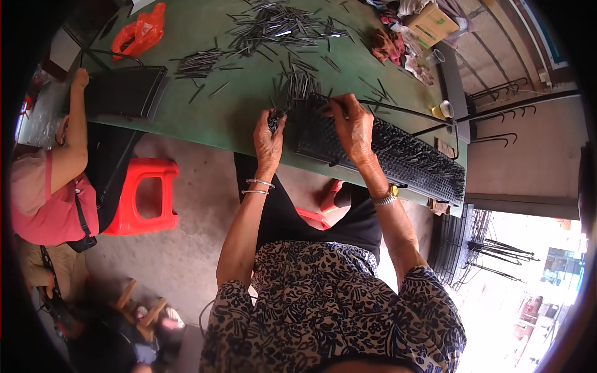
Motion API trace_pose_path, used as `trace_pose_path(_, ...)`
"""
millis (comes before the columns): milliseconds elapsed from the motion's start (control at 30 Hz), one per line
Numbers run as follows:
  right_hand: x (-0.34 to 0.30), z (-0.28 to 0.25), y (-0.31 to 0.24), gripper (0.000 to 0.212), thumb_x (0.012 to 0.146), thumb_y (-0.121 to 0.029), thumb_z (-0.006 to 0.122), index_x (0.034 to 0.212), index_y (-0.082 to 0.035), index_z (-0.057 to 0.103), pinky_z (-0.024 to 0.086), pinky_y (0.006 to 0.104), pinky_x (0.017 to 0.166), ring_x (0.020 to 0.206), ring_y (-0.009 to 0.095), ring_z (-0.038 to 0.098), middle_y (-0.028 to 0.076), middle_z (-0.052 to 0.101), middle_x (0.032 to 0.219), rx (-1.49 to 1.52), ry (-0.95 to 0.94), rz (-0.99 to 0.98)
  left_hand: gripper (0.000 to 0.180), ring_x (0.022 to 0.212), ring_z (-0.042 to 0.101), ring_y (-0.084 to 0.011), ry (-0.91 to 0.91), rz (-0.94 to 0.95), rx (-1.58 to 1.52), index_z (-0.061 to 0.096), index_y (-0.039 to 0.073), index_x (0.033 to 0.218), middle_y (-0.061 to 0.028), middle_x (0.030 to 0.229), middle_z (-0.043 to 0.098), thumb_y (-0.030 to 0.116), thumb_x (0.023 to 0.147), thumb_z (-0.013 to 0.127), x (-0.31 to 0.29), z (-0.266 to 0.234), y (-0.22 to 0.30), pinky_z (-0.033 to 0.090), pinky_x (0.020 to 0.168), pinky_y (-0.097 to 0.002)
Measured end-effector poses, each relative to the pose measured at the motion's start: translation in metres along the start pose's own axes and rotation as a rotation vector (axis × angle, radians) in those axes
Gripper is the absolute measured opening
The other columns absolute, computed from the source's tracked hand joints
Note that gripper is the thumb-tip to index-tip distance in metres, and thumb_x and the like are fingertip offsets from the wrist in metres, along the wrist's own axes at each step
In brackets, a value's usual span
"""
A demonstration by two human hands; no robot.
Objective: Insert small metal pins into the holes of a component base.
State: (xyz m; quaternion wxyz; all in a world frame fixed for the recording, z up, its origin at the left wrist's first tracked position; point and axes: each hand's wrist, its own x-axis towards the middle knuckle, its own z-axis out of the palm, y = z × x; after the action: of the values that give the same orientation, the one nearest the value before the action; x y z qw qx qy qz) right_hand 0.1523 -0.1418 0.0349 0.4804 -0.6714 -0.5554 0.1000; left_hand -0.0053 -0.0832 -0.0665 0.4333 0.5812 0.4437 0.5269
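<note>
My left hand (269, 144) is closed round a small bunch of thin dark strips (273, 122), held beside the left end of a long black perforated rack (398, 158). The rack lies along the near edge of the green table, and dark pieces stand in rows over much of it. Above its left part my right hand (353, 129) is bent in a pinch, thumb and forefinger together. What sits between those fingertips is too small to make out. Just past my left hand is a dense heap of strips (300, 86).
Loose strips (273, 28) are piled at the far side of the green table (233, 118). A red plastic bag (142, 31), a cup of yellowish liquid (443, 110), cloths (388, 46) and a carton (432, 25) lie about. Black metal bars rise by the rack. A co-worker (59, 193) sits left near a red stool (146, 196).
</note>
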Motion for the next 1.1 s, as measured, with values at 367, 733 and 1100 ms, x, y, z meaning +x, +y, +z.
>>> trace_pose_path(367, -0.003, 0.001, 0.0, 0.006, 0.088, -0.006, 0.061, 0.09, -0.001, 0.058, 0.051, 0.0276, 0.06, 0.066, 0.018, 0.068, 0.011, 0.066, 0.073, -0.05, 0.035, -0.01, 0.018, 0.055, 0.046, -0.01, 0.124, -0.587, -0.852, 0.057, 0.007, 0.093, 0.0002, 0.069, 0.051, 0.023, 0.09, 0.065, 0.012, -0.016, 0.023, 0.033, 0.044, -0.0225)
trace_pose_path(733, 0.005, -0.004, 0.006, 0.009, 0.087, -0.008, 0.06, 0.09, 0.001, 0.06, 0.052, 0.029, 0.061, 0.067, 0.02, 0.07, 0.012, 0.068, 0.07, -0.144, -0.094, -0.048, 0.012, 0.052, 0.047, -0.0096, -0.011, -0.822, -0.996, 0.057, 0.007, 0.09, -0.0032, 0.07, 0.056, 0.013, 0.087, 0.066, -0.047, -0.014, 0.074, 0.032, 0.04, -0.0222)
trace_pose_path(1100, 0.008, -0.007, 0.007, 0.011, 0.087, -0.009, 0.06, 0.092, 0.001, 0.061, 0.052, 0.0295, 0.062, 0.068, 0.021, 0.07, 0.013, 0.068, 0.074, -0.195, -0.142, -0.101, 0.018, 0.065, 0.056, -0.0119, -0.088, -0.869, -0.907, 0.06, 0.005, 0.103, -0.0066, 0.08, 0.063, 0.02, 0.092, 0.061, -0.093, -0.007, 0.096, 0.043, 0.05, -0.0255)
